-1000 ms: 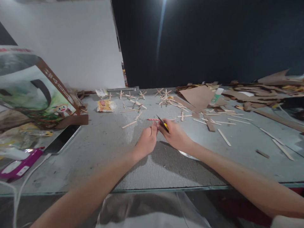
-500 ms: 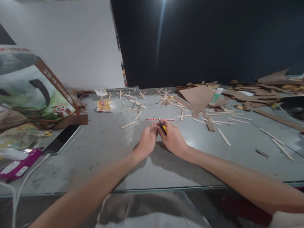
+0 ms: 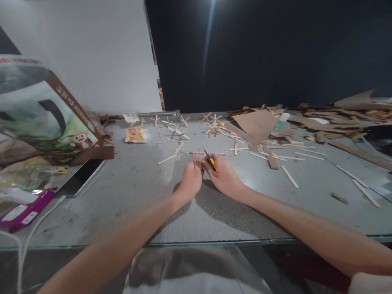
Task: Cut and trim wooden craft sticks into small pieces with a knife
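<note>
My right hand [image 3: 227,174] is closed round a yellow and black utility knife [image 3: 212,161], its blade slanting up and to the left. Against it, fingertips close together, is my left hand [image 3: 191,178]. Its fingers are curled, and whatever they pinch is too small and hidden to make out. Just beyond both hands a red-and-white patterned pencil [image 3: 196,153] lies crosswise on the grey table [image 3: 134,220]. Wooden craft sticks [image 3: 167,159] are scattered about it, some of them crossed into small stars [image 3: 214,127].
To the right lie a glue stick [image 3: 280,123], a cardboard sheet [image 3: 255,125] and a pile of cardboard strips [image 3: 333,118]. At left are a phone [image 3: 81,178], a purple device [image 3: 28,210] with a white cable, a printed bag [image 3: 39,118] and a yellow packet [image 3: 136,135].
My hands stay together in nearly the same place, with the left fingers shifted slightly. The whole view has moved a little; the knife is still in my right hand.
</note>
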### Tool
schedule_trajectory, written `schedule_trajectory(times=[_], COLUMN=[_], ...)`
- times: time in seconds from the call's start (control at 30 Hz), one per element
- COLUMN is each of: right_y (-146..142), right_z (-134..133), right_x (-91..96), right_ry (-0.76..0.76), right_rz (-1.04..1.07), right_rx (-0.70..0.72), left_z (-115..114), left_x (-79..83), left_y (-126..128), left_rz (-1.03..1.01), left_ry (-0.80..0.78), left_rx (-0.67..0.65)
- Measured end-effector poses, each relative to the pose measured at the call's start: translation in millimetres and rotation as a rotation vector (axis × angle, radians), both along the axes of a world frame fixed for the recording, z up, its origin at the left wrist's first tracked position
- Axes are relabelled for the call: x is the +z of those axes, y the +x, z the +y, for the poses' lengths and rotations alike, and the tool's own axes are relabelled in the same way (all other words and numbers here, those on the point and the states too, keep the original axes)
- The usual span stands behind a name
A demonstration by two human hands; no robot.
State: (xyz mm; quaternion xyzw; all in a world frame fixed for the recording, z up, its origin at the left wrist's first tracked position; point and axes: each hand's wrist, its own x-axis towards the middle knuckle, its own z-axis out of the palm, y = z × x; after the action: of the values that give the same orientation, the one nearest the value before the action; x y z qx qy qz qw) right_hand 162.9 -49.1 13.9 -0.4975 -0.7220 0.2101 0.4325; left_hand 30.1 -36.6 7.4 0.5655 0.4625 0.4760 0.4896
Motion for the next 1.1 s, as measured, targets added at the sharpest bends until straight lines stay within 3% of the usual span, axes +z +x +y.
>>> schedule_trajectory(times=[0.13,0.33,0.43,0.6,0.77,0.93,1.1], right_y=[1.7,-5.3,-6.7,6.4,24.2,25.0,18.7], right_z=[0.1,-8.4,-9.9,-0.9,8.0,8.4,6.4], right_x=[4.8,7.1,8.4,13.5,17.6,17.6,17.0], right_ry=[-0.011,-0.068,-0.061,0.0,0.062,-0.02,-0.079], right_rz=[0.047,0.03,0.081,0.231,0.116,-0.004,0.113], right_rx=[0.046,0.138,0.18,-0.001,-0.186,-0.084,-0.052], left_z=[1.6,16.8,22.5,25.5,24.8,22.1,22.1], left_x=[-4.2,-11.4,-6.9,4.3,9.3,12.7,15.6], left_y=[-1.0,-5.5,-11.5,-22.6,-28.0,-28.7,-28.6], left_rz=[0.014,-0.108,-0.205,-0.302,-0.218,-0.167,-0.229], left_ry=[0.043,-0.109,-0.142,-0.163,-0.171,-0.142,-0.14], left_rx=[-0.006,-0.004,-0.084,-0.265,-0.324,-0.393,-0.427])
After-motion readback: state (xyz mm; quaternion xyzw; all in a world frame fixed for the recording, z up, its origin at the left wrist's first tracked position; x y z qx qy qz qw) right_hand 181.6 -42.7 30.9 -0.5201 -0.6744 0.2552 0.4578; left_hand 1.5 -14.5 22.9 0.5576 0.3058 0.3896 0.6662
